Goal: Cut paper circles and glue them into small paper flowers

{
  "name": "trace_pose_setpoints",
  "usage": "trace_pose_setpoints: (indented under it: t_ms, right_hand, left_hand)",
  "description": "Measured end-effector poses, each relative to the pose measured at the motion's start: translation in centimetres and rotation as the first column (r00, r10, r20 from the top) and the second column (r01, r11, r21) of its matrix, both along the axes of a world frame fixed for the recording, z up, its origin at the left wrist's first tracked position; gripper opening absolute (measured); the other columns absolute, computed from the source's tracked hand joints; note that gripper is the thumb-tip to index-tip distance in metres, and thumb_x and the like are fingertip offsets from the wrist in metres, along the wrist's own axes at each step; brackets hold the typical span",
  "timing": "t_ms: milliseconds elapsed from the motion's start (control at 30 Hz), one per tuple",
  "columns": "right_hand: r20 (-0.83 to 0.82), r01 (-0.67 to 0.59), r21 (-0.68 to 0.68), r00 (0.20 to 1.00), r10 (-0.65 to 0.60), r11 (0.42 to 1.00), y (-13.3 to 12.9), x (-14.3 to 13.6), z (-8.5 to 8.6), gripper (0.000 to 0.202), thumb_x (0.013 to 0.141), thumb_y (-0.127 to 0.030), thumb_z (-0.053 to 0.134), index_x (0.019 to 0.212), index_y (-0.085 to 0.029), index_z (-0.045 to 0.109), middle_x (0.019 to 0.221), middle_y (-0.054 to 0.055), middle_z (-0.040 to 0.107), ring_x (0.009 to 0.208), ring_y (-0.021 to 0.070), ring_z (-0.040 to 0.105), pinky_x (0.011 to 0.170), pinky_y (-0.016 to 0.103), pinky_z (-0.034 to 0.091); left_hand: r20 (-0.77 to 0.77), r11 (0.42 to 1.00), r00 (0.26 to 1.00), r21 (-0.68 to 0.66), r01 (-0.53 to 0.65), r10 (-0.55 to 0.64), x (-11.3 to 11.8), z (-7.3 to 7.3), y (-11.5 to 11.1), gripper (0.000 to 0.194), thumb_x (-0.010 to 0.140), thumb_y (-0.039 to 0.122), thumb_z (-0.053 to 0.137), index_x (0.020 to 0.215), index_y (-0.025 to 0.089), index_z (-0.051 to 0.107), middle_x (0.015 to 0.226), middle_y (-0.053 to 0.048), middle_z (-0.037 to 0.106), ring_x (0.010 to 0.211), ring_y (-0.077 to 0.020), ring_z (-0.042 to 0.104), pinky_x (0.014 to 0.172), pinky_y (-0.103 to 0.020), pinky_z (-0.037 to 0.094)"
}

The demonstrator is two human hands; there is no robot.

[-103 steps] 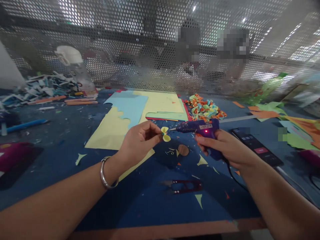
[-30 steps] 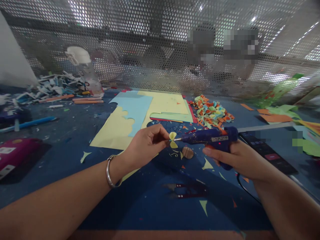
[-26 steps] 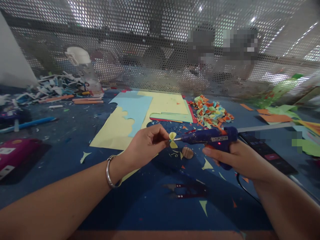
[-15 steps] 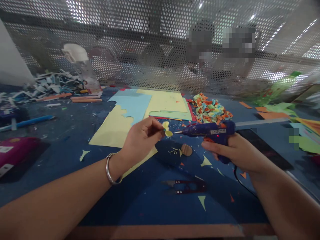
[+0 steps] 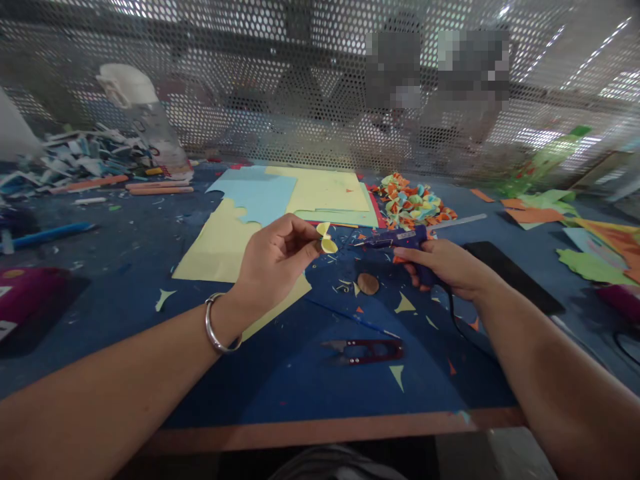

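Note:
Between the thumb and fingers of my left hand (image 5: 280,257) is a small yellow paper flower (image 5: 328,240) with curled petals, raised above the table. My right hand (image 5: 445,267) is wrapped round the handle of a blue hot glue gun (image 5: 400,240), a clear glue stick poking from its back. The gun's nozzle points left at the paper flower, a short gap apart from it. Below them on the table lie a round wooden disc (image 5: 368,284), a thin blue stick (image 5: 353,317) and dark red thread snips (image 5: 367,350).
Yellow and blue paper sheets (image 5: 215,247) lie behind my left hand. A heap of curled paper pieces (image 5: 415,203) sits at back right. A black phone (image 5: 515,277) is beside my right forearm. At back left stands a bottle (image 5: 155,133); a perforated metal screen (image 5: 240,87) closes the far side.
The glue gun has drawn back from the paper flower, widening the gap between nozzle and petals. My left hand keeps its pinch. The whole view has shifted slightly.

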State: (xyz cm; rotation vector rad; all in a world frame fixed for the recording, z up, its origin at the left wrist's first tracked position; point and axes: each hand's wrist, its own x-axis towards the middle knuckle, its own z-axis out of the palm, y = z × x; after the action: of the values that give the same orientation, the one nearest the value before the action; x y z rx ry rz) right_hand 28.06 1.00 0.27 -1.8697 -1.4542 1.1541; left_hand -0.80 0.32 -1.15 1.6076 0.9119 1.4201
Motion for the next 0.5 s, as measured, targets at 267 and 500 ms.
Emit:
trace_pose_setpoints:
  t_ms: [267,500]
  right_hand:
    - [0.588,-0.191,0.457,0.797,-0.135,0.869,-1.4,-1.2,0.4,0.032,0.083,-0.052,0.067,0.08,-0.02,0.07,0.067,0.002,0.066,0.058,0.0156,0.057,0.054,0.028,0.04]
    - [0.584,-0.683,0.454,0.713,0.387,0.572,-3.4,-6.2,-1.1,0.014,0.089,-0.026,0.063,0.095,-0.017,0.071,0.085,0.006,0.067,0.08,0.0174,0.062,0.072,0.029,0.048]
  left_hand:
    - [-0.046,1.0,0.999,0.012,0.016,-0.015,-0.1,-0.1,0.0,0.014,0.078,0.018,0.077,0.082,0.017,0.064,0.074,-0.001,0.069,0.067,-0.0115,0.064,0.064,-0.025,0.055]
    - [-0.072,0.998,0.997,0.051,0.022,-0.018,0.0,-0.6,0.1,0.013,0.079,0.019,0.075,0.083,0.019,0.063,0.076,0.0,0.068,0.068,-0.0111,0.063,0.064,-0.024,0.054]
